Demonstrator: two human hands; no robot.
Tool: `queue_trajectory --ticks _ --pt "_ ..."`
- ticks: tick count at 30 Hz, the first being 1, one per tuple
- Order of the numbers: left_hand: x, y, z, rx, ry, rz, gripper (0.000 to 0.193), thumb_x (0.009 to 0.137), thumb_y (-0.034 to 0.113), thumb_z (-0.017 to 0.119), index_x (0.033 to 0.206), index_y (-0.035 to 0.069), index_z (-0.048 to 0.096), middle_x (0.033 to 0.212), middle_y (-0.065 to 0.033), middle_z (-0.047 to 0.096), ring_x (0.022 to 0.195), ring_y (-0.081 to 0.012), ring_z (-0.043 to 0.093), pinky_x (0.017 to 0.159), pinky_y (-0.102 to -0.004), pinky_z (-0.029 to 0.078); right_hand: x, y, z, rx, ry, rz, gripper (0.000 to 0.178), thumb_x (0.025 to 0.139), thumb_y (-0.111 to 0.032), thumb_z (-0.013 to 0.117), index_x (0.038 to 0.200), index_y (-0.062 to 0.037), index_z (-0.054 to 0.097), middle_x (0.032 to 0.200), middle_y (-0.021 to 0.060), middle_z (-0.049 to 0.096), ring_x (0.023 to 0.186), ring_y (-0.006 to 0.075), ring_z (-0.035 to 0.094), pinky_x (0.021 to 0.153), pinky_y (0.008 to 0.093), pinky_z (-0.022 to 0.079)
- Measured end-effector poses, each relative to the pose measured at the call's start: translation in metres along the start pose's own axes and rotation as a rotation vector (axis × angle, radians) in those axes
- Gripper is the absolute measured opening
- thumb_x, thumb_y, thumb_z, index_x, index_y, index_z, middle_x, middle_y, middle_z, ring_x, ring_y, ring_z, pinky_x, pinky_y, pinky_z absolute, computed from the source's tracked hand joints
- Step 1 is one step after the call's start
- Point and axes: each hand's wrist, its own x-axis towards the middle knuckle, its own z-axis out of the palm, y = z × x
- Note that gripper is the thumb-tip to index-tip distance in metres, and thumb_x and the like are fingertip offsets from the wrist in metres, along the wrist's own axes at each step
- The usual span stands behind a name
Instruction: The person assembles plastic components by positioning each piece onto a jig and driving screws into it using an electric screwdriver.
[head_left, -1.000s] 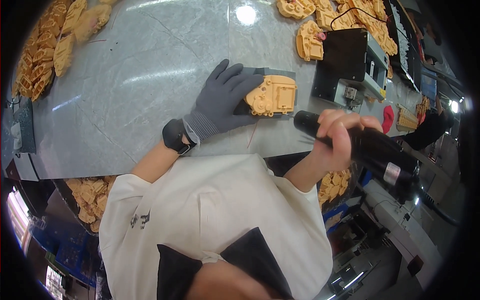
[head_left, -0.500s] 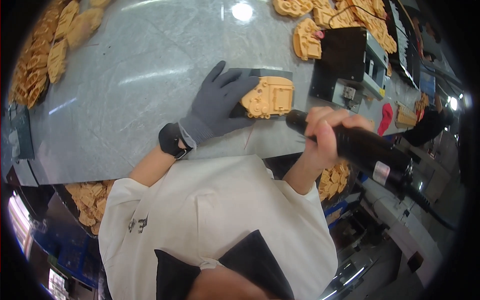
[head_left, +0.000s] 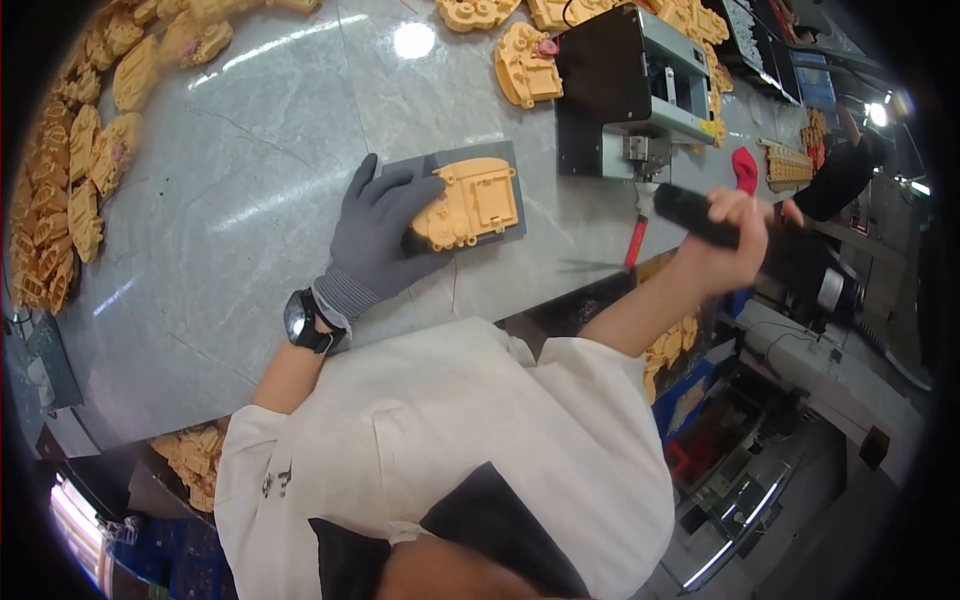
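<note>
Head view looks down on a grey worktop (head_left: 250,200), and going from the left, rows of yellow moulded parts (head_left: 80,190) lie along the far edge, well outside the left hand's reach. The left hand (head_left: 385,240), in a grey glove, lies flat with fingers spread; its fingertips press on the near-left corner of a yellow plastic housing (head_left: 470,203), which sits on a grey pad (head_left: 505,165). That hand is pinning, not clasping: nothing is closed around the part. To the right of the housing, beyond the fingertips, stands a black box-shaped machine (head_left: 615,85). Further right, the bare right hand (head_left: 725,240) is wrapped tight round a black power tool (head_left: 760,235), held off the table and apart from the housing; a thin red-handled tool (head_left: 634,240) lies just below it.

As I judge it, the risk is the housing sliding on its pad, since only fingertips hold one corner. If the tool comes down off-centre, the part could twist, or the tip could skid toward the gloved fingers.
</note>
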Motion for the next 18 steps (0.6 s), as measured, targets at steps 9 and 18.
queue_trajectory --ticks 9,18 --pt "0.005 0.0 -0.002 0.019 -0.018 -0.003 0.072 0.057 0.024 0.08 0.119 0.009 0.047 0.115 -0.0077 0.055 0.113 -0.0268 0.047 0.107 -0.0484 0.021 0.029 0.037 -0.004 -0.237 0.056 0.029 0.04 0.065 0.011 0.054 0.103 0.0044 0.04 0.056 0.009 0.048 0.044 0.0166 0.047 0.051 0.0295 0.043" --pt "0.006 -0.004 -0.003 -0.049 0.016 -0.016 0.067 0.06 0.028 0.075 0.119 0.012 0.048 0.112 -0.0086 0.055 0.11 -0.0269 0.048 0.104 -0.0511 0.024 -0.05 -0.013 0.018 0.117 -0.238 0.063 0.047 0.073 -0.003 0.047 0.117 -0.0036 0.034 0.059 0.0063 0.045 0.046 0.0173 0.045 0.055 0.0372 0.042"
